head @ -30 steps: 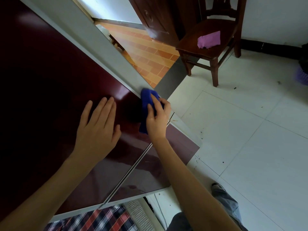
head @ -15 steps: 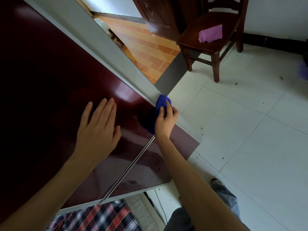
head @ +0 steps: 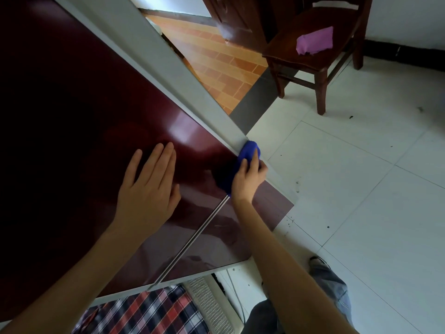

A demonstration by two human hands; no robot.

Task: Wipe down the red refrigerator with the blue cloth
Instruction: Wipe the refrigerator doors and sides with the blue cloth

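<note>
Right hand (head: 248, 182) is curled round the bunched blue cloth (head: 245, 155), pressing it on the red refrigerator (head: 96, 116) at the far end of the silver door seam (head: 192, 239). In the last second the cloth slid outward from the door face to the grey side edge (head: 192, 92) at that seam end. Left hand (head: 147, 189) is still flat and empty, bracing the upper-door side of the seam. I reckon this stroke has run out and the streaky panel on the other side of the seam is next.

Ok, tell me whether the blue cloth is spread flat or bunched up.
Bunched up. The blue cloth sits as a thick wad under the right hand, whose fingers curl over it against the red refrigerator's edge.
</note>
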